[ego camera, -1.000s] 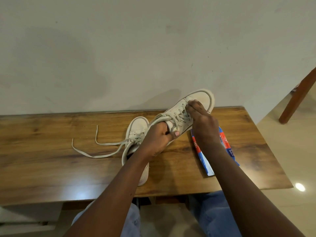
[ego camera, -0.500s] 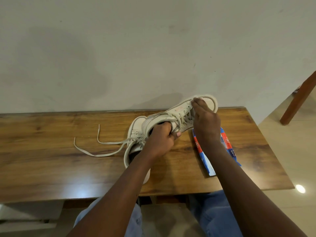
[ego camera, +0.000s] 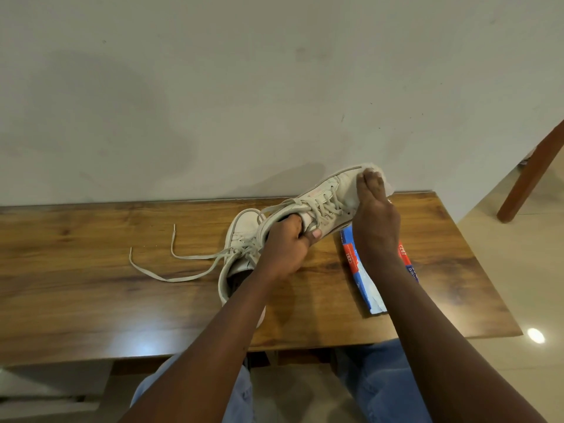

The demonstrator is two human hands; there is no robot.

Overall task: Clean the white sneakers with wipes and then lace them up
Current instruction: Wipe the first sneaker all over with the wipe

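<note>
Domestic interior, as I read it from the head view. A wood-grain table (ego camera: 91, 285) stands against a plain, scuffed off-white wall (ego camera: 213, 102). The cream tiled floor (ego camera: 503, 377) is glossy and carries a light reflection (ego camera: 536, 335). A wooden furniture leg (ego camera: 531, 175) stands at right. A white sneaker (ego camera: 241, 227) and a price-labelled wipes pack (ego camera: 349, 257) lie on the table beside a raised sneaker (ego camera: 335, 190): household items, not workplace stock.

The right hand (ego camera: 377, 215) moves up from the laces to the toe of the raised sneaker (ego camera: 332, 190) and now presses a wipe (ego camera: 387, 182) there; the sneaker is rolled further onto its side, toe higher.
</note>
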